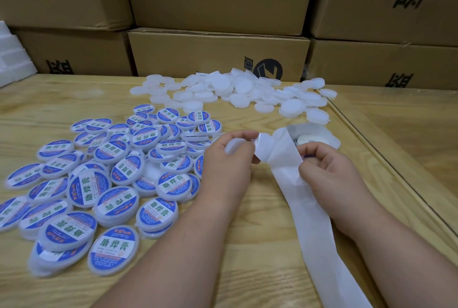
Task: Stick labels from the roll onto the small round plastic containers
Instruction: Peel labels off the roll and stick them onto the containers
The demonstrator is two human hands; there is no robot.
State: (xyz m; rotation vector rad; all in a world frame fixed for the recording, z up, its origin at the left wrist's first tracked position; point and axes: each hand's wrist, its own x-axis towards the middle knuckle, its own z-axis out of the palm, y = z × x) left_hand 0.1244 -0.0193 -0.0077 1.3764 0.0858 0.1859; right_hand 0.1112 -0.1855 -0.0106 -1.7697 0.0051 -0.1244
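Note:
My left hand [229, 156] grips a plain white round container [234, 147] and pinches the top of the white backing strip [285, 156]. My right hand [322, 166] curls its fingers round the strip's right edge, with a bit of purple showing at the fingertips. The label roll [311, 139] lies just behind my right hand, and its used backing trails toward the near edge. A pile of plain white containers [238, 94] lies at the back. Several containers with blue labels [111, 176] are spread on the left.
The work happens on a light wooden table [260, 245], with a seam to a second table [396, 149] on the right. Stacked cardboard boxes [218, 54] wall off the back. White foam pieces [12, 54] sit at the far left.

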